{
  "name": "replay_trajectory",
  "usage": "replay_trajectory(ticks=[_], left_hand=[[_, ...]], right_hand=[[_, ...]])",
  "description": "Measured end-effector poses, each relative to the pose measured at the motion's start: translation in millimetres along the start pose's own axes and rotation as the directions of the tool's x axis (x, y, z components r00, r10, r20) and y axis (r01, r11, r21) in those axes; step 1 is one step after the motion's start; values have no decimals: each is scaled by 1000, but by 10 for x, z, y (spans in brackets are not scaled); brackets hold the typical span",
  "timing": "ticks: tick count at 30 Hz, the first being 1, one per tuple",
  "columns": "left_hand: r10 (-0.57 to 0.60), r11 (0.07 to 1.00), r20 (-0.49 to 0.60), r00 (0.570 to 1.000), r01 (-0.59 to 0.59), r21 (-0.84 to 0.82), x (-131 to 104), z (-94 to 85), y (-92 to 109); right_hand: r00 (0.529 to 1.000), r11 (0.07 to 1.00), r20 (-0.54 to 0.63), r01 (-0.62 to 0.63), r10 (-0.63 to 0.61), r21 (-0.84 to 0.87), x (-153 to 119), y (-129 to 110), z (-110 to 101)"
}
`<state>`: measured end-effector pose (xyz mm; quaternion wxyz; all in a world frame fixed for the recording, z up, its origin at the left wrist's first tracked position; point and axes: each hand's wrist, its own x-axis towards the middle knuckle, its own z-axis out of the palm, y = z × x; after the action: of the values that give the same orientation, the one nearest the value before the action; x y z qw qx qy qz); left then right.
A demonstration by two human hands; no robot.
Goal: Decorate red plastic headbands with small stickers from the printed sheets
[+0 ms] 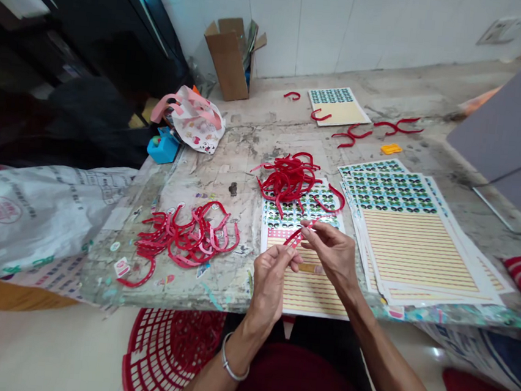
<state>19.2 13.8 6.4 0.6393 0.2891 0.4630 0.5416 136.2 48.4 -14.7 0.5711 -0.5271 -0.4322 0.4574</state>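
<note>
Head | left hand (pixel 273 270): curled, pinching red band (pixel 292 236) | right hand (pixel 332 250): higher, fingertips pinching its upper end

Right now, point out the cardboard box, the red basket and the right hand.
Cardboard box (pixel 229 66), head view: front panel.
Red basket (pixel 126 364), head view: left rim.
Right hand (pixel 335 252), head view: its middle.

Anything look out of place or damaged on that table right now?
Yes: several red bands lie loose at the back, apart from the middle heap, one overlapping the far sheet. The tabletop looks stained and worn, with a stray sticker near its front left. I see no fresh spill.
</note>
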Motion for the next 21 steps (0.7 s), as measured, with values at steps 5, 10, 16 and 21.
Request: replay_trajectory(ticks=[5, 10, 16, 21], left_hand=[[-26, 999, 94, 995, 22, 49, -26, -46, -1], [-62, 992, 170, 983, 43, 115, -26, -60, -19], [-84, 987, 258, 962, 44, 156, 35, -24, 123], [-152, 983, 357, 922, 103, 151, 45, -34, 184]], right_hand=[[999, 993, -15, -45, 47, 107, 18, -29, -59], [1000, 999, 17, 25, -26, 45, -37, -67, -75], [993, 993, 60, 106, -103, -49, -139, -69, -47], [979, 978, 120, 175, -162, -112, -184, -78, -85]])
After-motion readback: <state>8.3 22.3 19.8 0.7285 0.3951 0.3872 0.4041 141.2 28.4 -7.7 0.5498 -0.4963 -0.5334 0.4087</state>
